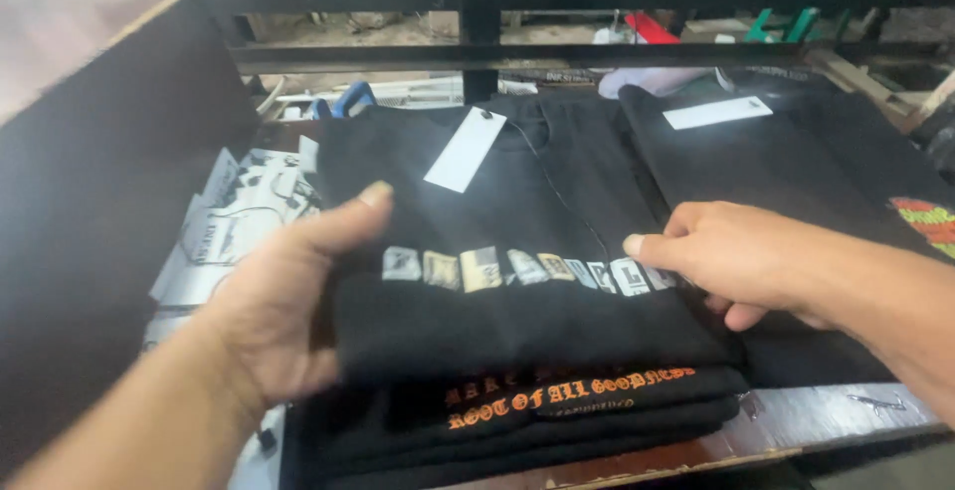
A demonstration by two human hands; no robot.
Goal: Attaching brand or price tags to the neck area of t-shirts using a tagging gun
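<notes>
Now the left hand [284, 306] and right hand [731, 261] grip opposite edges of the top folded black shirt [517, 326].

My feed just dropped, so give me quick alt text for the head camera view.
Two bare hands grip the top folded black T-shirt of a stack: the left hand holds its left edge, the right hand its right edge. A white hang tag lies near its collar, and another black shirt with a white tag lies to the right.

Two hands [274, 311], two stacks of black shirts [517, 331], two white hang tags [465, 149]
</notes>
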